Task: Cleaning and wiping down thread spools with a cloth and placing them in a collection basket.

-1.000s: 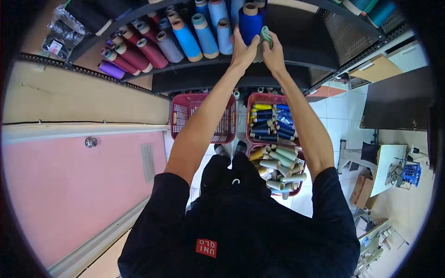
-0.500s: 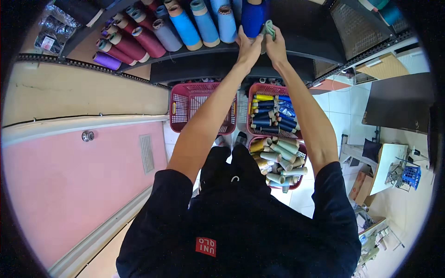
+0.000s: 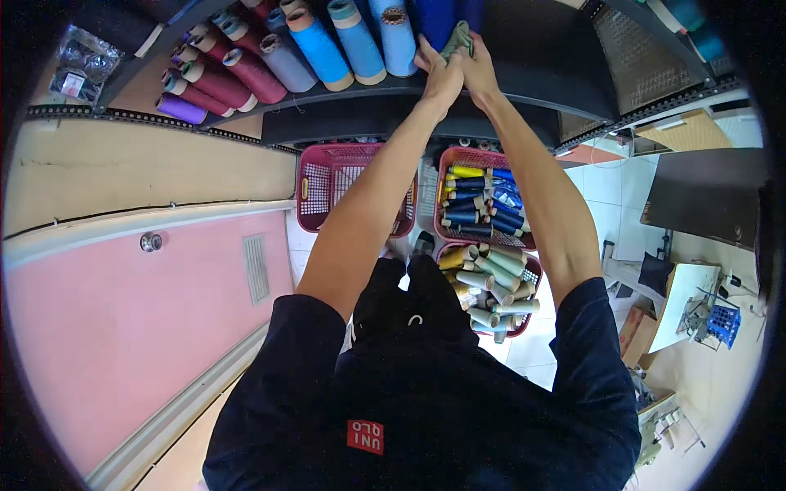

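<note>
Both my arms reach forward to the dark shelf. My left hand is closed around the lower end of a deep blue thread cone, whose top runs past the picture's edge. Pressed close beside it, my right hand grips a crumpled grey-green cloth against the cone's near right side. The fingers of both hands are partly hidden. Left of the cone stand a light blue thread cone, further blue cones, a grey thread cone and several maroon thread cones.
Below the shelf are a red basket at left, a red basket of yellow and dark blue cones at right, and a nearer one with pale green and gold cones. A pink door is at left, a white table at right.
My right hand has moved in against my left hand, and the cloth has shifted up and left onto the blue cone. The cone sits slightly higher in view.
</note>
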`<state>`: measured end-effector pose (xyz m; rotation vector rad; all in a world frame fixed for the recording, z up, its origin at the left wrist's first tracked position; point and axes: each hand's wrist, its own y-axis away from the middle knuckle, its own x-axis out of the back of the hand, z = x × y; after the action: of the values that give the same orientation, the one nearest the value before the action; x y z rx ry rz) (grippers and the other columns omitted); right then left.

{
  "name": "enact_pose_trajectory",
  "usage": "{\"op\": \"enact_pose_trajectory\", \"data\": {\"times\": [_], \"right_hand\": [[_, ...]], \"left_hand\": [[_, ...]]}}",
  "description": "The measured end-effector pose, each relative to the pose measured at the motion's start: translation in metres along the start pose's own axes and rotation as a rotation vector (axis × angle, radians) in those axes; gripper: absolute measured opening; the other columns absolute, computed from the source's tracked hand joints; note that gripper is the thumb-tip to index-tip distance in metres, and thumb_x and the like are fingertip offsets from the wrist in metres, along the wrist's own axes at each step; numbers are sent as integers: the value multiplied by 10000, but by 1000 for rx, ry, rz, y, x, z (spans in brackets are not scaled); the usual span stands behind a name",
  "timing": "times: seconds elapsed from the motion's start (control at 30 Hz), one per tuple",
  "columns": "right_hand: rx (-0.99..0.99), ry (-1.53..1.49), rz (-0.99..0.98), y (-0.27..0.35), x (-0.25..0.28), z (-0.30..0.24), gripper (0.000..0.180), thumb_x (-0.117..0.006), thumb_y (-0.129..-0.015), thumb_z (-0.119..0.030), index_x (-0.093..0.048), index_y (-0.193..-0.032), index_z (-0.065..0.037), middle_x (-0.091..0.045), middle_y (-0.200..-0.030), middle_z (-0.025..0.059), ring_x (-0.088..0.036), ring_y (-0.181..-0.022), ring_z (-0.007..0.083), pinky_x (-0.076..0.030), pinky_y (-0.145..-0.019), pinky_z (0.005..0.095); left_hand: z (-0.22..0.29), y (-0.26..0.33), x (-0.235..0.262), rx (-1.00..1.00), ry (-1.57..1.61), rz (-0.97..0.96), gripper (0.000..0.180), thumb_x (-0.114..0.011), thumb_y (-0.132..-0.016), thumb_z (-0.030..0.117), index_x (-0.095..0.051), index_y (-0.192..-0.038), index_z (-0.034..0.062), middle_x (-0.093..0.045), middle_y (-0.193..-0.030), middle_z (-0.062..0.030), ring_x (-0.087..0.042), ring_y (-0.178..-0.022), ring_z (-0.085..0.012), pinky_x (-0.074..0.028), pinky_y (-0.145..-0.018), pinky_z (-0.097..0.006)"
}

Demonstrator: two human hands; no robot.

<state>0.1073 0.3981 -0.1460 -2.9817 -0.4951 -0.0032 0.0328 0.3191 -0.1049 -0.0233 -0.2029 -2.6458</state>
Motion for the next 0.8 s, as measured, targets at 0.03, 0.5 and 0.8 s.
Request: {"op": "enact_pose_trajectory", "data": {"times": [0.03,0.5,0.8], "right_hand": [[30,-34,-21,-2,-2,1,484,-566,-1107,-95,-491,-1581,-32,-691,-1334,155,-646,-1187,232,-516,-1057,372],[39,49,-29,-4,3,-3,468,-585,-1103,-118,-533,-1556,-10,-706,-1297,125,-651,-1152,205,-518,-1040,347],[-173,-157,139,82,83,-14,463,-620,-1072,-201,-612,-1505,-38,-736,-1253,106,-662,-1114,202,-522,-1002,353]], "left_hand": [[-2,-2,0,1,-1,5,1073,-628,-1052,411,98,-1739,19,31,-1770,-296,-130,-1670,-427,-229,-1341,-481],[0,5,2,5,89,-66,969,-512,-1115,459,61,-1735,-17,-161,-1773,-342,-227,-1661,-407,-237,-1332,-422],[-25,81,6,-181,38,-147,742,-529,-1156,410,-274,-1705,-19,-298,-1759,-277,-269,-1648,-382,-217,-1336,-420]]}}
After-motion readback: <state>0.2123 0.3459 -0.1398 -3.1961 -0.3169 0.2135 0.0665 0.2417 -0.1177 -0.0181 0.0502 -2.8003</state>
